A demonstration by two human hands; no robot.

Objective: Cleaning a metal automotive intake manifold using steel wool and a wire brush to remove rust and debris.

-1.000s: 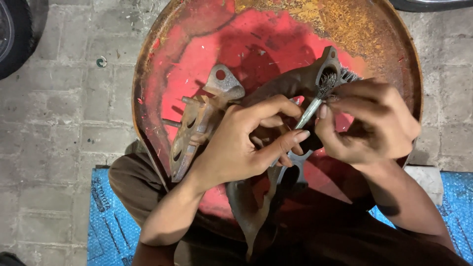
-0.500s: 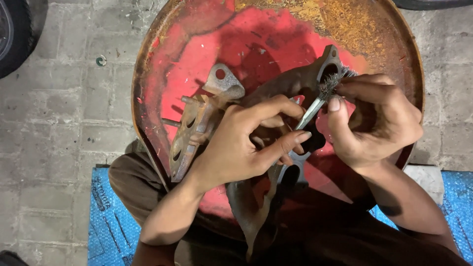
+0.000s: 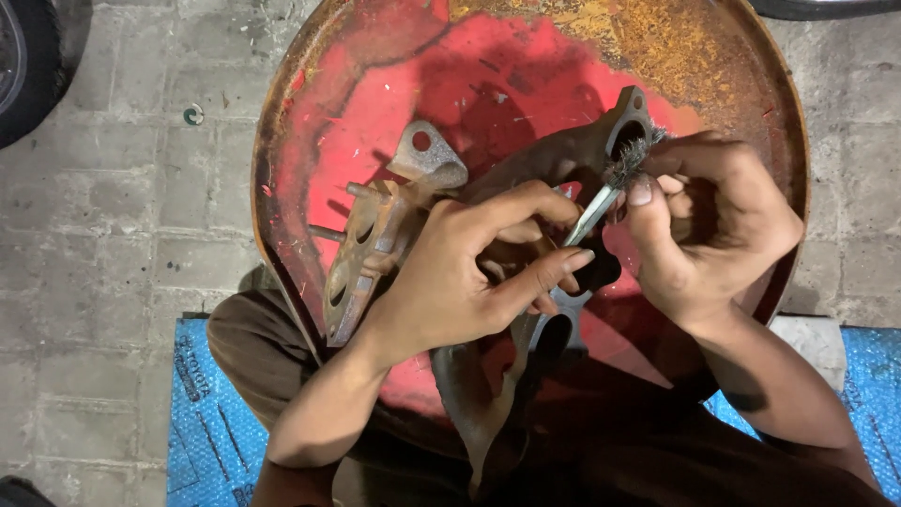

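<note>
A rusty cast-metal manifold part (image 3: 394, 225) with several round ports and flanges lies across a red, rusted round drum lid (image 3: 526, 75). My left hand (image 3: 469, 272) grips the part's middle and steadies it. My right hand (image 3: 704, 225) pinches a small wire brush (image 3: 605, 192) with a pale handle. The brush's bristles touch the upper flange opening (image 3: 629, 127) of the part. My knees and brown clothing sit below the drum.
Grey paving bricks surround the drum. A blue textured mat (image 3: 202, 422) lies under me at the left and at the right. A dark tyre (image 3: 23, 66) shows at the top left. A small metal ring (image 3: 192, 115) lies on the bricks.
My right hand has shifted slightly, moving the brush against the upper flange. My left hand and the part stay in place.
</note>
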